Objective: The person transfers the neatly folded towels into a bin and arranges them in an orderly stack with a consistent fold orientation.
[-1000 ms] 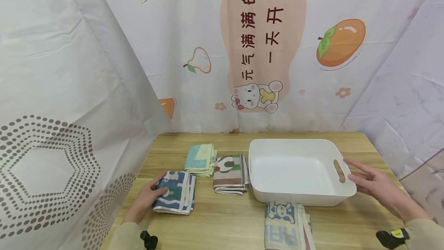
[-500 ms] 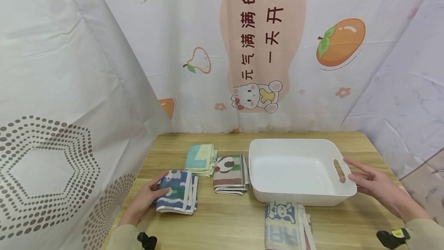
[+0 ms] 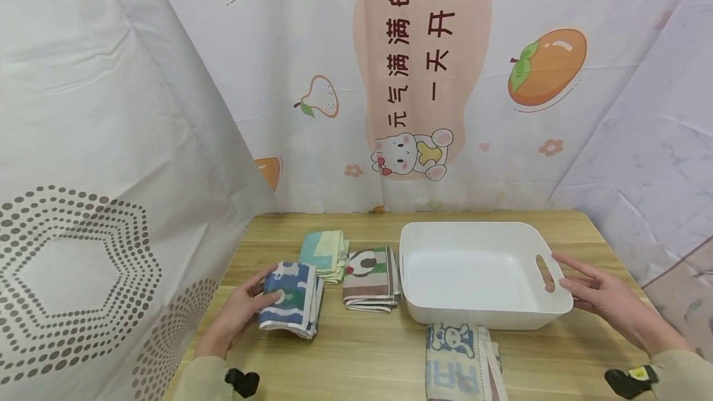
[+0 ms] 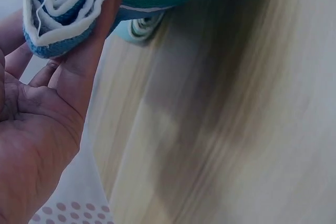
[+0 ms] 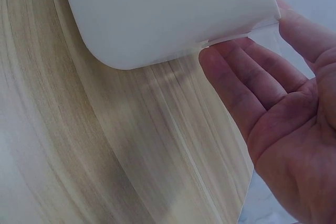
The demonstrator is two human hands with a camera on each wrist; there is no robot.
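My left hand (image 3: 239,311) pinches the left edge of a folded blue, white and green towel (image 3: 286,297), thumb on top. The left wrist view shows the folded layers of this blue towel (image 4: 60,17) between thumb and fingers, held above the table. At the right end of a white plastic bin (image 3: 473,316), my right hand (image 3: 604,293) touches the outer wall beside the handle hole. In the right wrist view, the right hand's fingers (image 5: 252,80) lie nearly straight against the bin's wall (image 5: 168,19). No towel is visible inside the bin.
A teal and yellow folded towel (image 3: 320,252) and a brown, green and white folded towel (image 3: 369,280) lie left of the bin. In front of it lies a blue and cream bear towel (image 3: 453,364). Printed curtains (image 3: 312,159) hang behind the wooden table (image 3: 356,357).
My left hand has lifted the blue towel off the table and moved it slightly right and up in the head view. The right hand and bin stay in place.
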